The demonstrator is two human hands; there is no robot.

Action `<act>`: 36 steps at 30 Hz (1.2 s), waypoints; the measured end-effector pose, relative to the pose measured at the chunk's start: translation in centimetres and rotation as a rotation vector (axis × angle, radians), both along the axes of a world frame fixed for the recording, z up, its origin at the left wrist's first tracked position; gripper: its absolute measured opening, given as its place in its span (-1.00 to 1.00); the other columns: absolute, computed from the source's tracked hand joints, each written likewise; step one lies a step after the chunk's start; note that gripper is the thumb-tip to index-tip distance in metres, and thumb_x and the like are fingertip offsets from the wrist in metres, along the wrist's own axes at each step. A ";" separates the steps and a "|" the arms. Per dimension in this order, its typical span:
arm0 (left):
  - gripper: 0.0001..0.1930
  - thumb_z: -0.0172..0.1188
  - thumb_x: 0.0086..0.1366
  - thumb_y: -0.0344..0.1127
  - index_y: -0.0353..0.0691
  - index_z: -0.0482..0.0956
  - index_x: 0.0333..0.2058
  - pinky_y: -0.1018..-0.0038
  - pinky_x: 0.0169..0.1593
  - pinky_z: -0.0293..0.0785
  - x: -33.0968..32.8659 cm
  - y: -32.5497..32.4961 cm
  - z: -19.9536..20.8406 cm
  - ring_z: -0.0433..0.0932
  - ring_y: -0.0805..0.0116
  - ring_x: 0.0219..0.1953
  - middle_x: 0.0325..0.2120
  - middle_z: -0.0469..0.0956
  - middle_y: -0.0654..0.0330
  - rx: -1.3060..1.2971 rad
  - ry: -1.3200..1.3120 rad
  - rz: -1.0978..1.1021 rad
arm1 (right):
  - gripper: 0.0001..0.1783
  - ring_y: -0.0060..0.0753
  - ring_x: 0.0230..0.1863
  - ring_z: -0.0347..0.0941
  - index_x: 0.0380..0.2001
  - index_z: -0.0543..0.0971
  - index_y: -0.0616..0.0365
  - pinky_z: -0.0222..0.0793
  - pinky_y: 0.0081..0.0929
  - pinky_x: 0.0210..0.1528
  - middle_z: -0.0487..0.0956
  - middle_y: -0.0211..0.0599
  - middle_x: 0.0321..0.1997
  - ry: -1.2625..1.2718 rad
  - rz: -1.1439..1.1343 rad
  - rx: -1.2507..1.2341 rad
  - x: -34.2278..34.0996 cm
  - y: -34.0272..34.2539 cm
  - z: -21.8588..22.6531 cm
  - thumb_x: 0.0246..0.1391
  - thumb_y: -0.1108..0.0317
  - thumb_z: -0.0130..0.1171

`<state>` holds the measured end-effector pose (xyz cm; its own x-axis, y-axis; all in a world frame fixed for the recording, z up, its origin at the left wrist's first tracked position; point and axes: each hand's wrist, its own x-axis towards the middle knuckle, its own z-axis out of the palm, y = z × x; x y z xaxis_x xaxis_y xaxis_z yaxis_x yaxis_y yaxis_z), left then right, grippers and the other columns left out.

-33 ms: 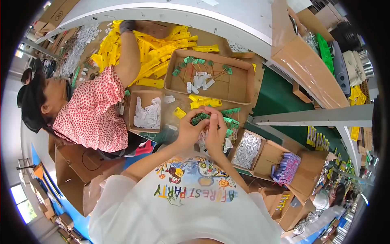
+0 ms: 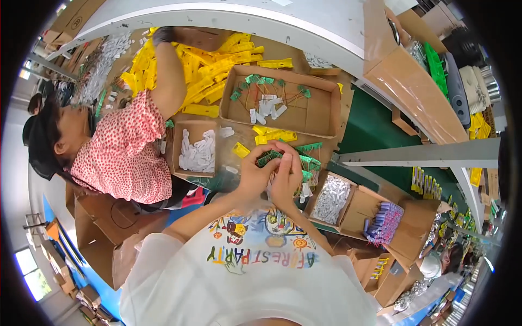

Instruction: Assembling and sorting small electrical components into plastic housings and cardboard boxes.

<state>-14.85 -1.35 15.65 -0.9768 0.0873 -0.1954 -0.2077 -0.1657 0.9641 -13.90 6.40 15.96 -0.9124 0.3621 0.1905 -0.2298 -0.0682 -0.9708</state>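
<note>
My left hand [image 2: 252, 175] and my right hand [image 2: 285, 178] meet over the near edge of the table, fingertips together. Between them is a green circuit board [image 2: 267, 158], gripped from both sides and partly covered by the fingers. More green boards [image 2: 310, 162] with thin wires lie just right of my right hand. A white plastic piece [image 2: 306, 190] hangs or lies below those boards. Just beyond my fingers are several yellow plastic housings [image 2: 276, 137]. What exactly the fingertips pinch on the board is too small to make out.
An open cardboard tray [image 2: 321, 122] holds wired boards and white pieces. Left is a box of white parts [image 2: 197, 155]; right, a box of small silvery pieces [image 2: 330, 201] and purple wired cylinders [image 2: 384, 224]. A co-worker's gloved hand [image 2: 162, 36] reaches into piled yellow housings [image 2: 201, 70].
The co-worker's gloved hand and forearm have shifted slightly left. My hands stay in almost the same place around the circuit board.
</note>
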 end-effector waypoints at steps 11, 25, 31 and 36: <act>-0.46 0.12 0.19 -0.34 -0.13 0.17 0.14 0.39 -0.05 0.36 -20.6 -4.1 -0.7 0.43 0.25 -0.09 -0.06 0.40 0.11 0.203 -0.047 -0.267 | -0.64 -0.22 -0.12 0.43 -0.21 0.48 0.24 0.33 -0.38 -0.07 0.49 -0.03 -0.18 -0.006 -0.082 0.110 -20.4 0.4 -1.5 0.08 0.15 0.04; -0.66 -0.03 0.19 -0.42 -0.18 0.38 -0.03 0.58 -0.19 0.41 -1.9 -10.1 -11.5 0.53 0.39 -0.22 -0.23 0.54 0.19 -0.264 -0.446 -0.275 | -0.80 -0.22 -0.33 0.49 -0.34 0.56 0.14 0.39 -0.40 -0.30 0.54 -0.20 -0.37 -0.423 -0.242 0.734 3.4 14.2 -15.9 -0.14 0.41 0.20; -0.65 0.05 0.18 -0.42 -0.21 0.36 -0.02 0.37 -0.02 0.36 0.1 -6.9 -11.5 0.50 0.27 -0.15 -0.16 0.50 0.16 -0.279 -0.152 -0.567 | -0.72 -0.26 -0.08 0.32 -0.40 0.56 0.03 0.22 -0.23 -0.09 0.43 -0.37 -0.25 -0.348 0.130 1.244 3.2 11.0 -14.4 -0.32 0.38 0.30; -0.61 0.17 0.10 -0.41 -0.21 0.40 -0.05 0.36 0.05 0.26 0.2 -3.8 -2.0 0.38 0.15 -0.02 -0.08 0.42 0.05 -0.788 0.634 -0.456 | -0.74 -0.18 -0.36 0.45 -0.39 0.49 0.08 0.36 -0.31 -0.34 0.49 -0.35 -0.37 -0.343 0.251 1.036 5.8 10.2 -5.5 -0.26 0.44 0.25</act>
